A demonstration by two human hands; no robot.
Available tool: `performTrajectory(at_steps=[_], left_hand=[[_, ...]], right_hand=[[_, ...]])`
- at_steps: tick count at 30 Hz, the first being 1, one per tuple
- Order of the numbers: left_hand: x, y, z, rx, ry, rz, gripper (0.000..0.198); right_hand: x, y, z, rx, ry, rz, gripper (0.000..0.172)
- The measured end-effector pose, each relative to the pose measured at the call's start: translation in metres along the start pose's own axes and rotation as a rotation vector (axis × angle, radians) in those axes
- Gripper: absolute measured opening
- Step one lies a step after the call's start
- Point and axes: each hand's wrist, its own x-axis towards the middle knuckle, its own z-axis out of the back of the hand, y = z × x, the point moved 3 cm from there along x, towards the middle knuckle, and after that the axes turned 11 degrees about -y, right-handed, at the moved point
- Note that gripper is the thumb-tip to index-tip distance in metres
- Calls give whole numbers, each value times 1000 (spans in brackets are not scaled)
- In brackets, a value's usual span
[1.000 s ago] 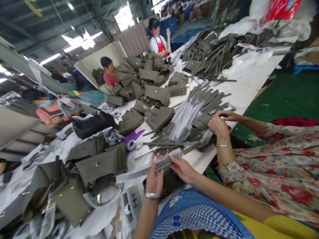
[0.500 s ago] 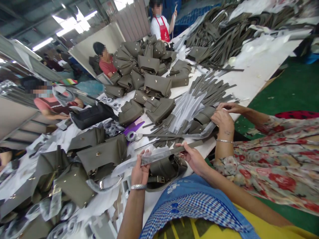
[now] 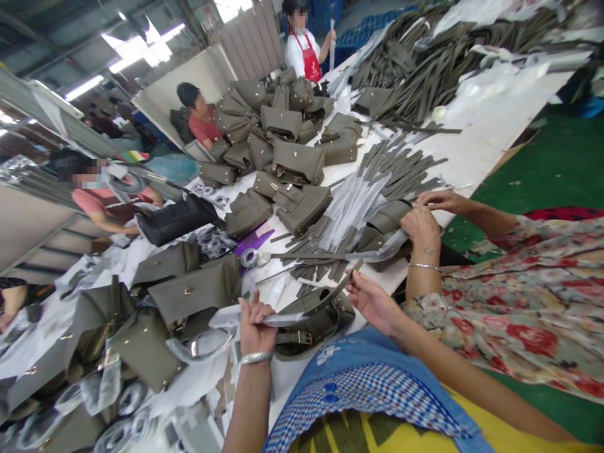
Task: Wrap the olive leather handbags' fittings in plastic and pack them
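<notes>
At the left end of the desk (image 3: 476, 145) we list a heap of olive handbags (image 3: 193, 296), several with handles bound in clear film. They lie flat and overlapping, close enough to our seat to be within arm's reach, by our judgement.

Item: our left hand (image 3: 255, 330), fingers closed tight on a clear plastic sleeve (image 3: 225, 318) and on the low end of an olive strap (image 3: 334, 289). The fist pins film and strap together, which we judge keeps either from slipping.

Item: the strap itself, held in the air just above the near desk edge. It runs up and to the right from our left hand to our right, and the spacing of the hands appears to keep it straight.

Item: one open handbag (image 3: 311, 327) with a brass buckle, lying directly under the strap, just in front of our apron.

Item: our right hand (image 3: 377, 302), thumb and fingers pinched on the strap's upper end, palm turned inward.

Item: a fan of loose straps (image 3: 401, 170), spread flat farther up the desk.

Item, far right: a co-worker's hands (image 3: 422, 226), floral sleeve, closed on another film-wrapped strap, apart from ours.
</notes>
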Motion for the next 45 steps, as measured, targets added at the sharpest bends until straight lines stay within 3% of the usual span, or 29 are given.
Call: performTrajectory(at_steps=[4, 11, 14, 19, 23, 27, 29, 33, 35, 40, 45], left_hand=[[-2, -4, -1, -124, 181, -33, 42], [-9, -16, -8, -149, 310, -210, 16], [-9, -18, -9, -109, 283, -234, 12], [-2, -14, 0, -29, 60, -133, 12], [-5, -14, 2, -103, 158, -38, 19], [-7, -22, 3, -116, 265, -87, 25], [-4, -25, 4, -101, 228, -101, 26], [3, -29, 6, -85, 27, -139, 31], [4, -30, 6, -94, -37, -163, 32], [2, -27, 6, -7, -168, -169, 43], [1, -23, 7, 21, -221, -151, 44]], right_hand=[[-14, 5, -4, -223, 53, 73, 31], [-26, 6, -8, -582, 141, 264, 30], [-26, 10, -6, -608, 169, 354, 30], [-28, 20, 0, -649, 93, 460, 37], [-24, 14, 6, -568, 34, 437, 38], [-19, 9, 12, -535, 32, 433, 26], [-19, 9, 13, -598, 98, 426, 27], [-21, 6, 13, -573, 259, 316, 27], [-19, 1, 15, -474, 207, 218, 24], [-9, -3, 23, -279, -63, 75, 26], [-6, 1, 24, -255, -80, 8, 28]])
